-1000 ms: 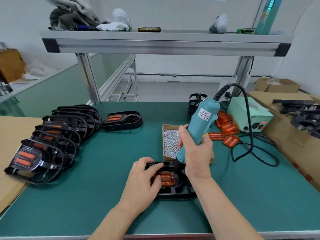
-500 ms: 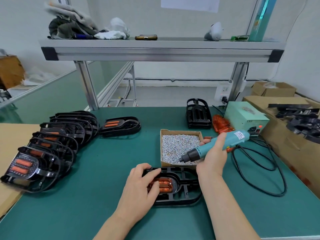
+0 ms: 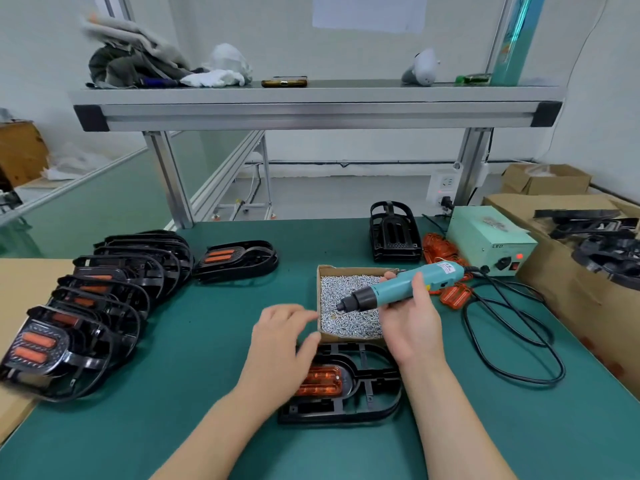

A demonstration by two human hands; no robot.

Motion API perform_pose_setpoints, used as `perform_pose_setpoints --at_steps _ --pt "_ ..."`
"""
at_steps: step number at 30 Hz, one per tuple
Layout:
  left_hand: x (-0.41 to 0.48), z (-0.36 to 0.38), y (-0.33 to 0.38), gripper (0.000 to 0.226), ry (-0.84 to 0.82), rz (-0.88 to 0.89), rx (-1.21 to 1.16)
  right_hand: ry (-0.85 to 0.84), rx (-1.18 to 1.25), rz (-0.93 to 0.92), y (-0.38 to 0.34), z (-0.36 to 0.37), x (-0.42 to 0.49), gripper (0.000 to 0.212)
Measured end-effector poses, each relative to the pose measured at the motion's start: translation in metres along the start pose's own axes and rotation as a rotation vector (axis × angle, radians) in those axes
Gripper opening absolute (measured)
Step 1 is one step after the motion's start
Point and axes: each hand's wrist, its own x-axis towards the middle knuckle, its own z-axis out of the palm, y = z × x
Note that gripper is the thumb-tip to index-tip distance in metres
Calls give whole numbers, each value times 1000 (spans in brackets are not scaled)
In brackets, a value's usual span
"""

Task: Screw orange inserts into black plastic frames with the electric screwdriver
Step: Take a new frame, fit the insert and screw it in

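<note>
Beyond black frame (image 3: 375, 403), screwdriver (image 3: 388, 293) hovers over screw box (image 3: 349, 270).

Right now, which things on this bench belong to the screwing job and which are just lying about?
Job: electric screwdriver, box of screws, black frame, orange insert in it, spare inserts, power unit.
Lying about: clothes, white rag, phone, all on the shelf.

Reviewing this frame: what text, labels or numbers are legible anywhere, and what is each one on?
"LED": front face of the pale green power box.
White label on the electric screwdriver: printed, but too blurred to read.
Paper sheet on the wall: nothing readable.
</note>
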Motion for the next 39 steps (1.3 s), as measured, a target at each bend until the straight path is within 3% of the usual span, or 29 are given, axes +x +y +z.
perform_pose_setpoints --at_steps 4,11,16,28,34,39 --pt "49 -2 4 29 -89 30 81 -30 8 70 2 -3 1 24" --pt "88 12 13 36 -394 111 382 0 31 106 0 -6 2 22" --pt "95 16 11 37 -534 105 371 -7 43 102 -1 -7 3 20" --pt "88 22 13 15 -423 264 441 -29 36 125 1 -9 6 15" --pt "82 23 11 8 -313 61 60 -21 38 140 1 -9 6 17" --pt "69 12 15 30 -177 -101 -280 -28 46 131 0 -9 5 22"
